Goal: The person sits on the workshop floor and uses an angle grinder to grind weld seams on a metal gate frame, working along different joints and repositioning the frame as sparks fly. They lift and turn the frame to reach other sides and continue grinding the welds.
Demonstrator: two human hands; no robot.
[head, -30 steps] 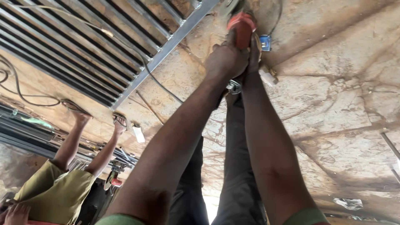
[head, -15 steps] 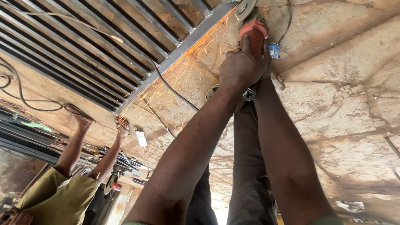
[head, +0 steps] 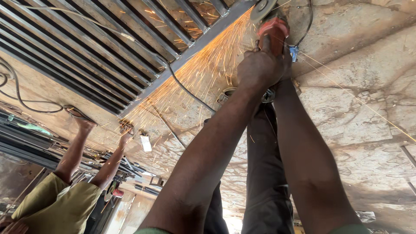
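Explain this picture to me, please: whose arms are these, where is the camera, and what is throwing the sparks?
The camera sits on a person's head and looks down, so the two long arms are that person's own. Both hands grip a red angle grinder: the left hand wraps its body, the right hand is mostly hidden behind it. Its disc meets the edge of a metal grille lying on the concrete floor, and orange sparks spray out from there. A black cable trails across the floor. At lower left, another person in olive clothes stands barefoot nearby.
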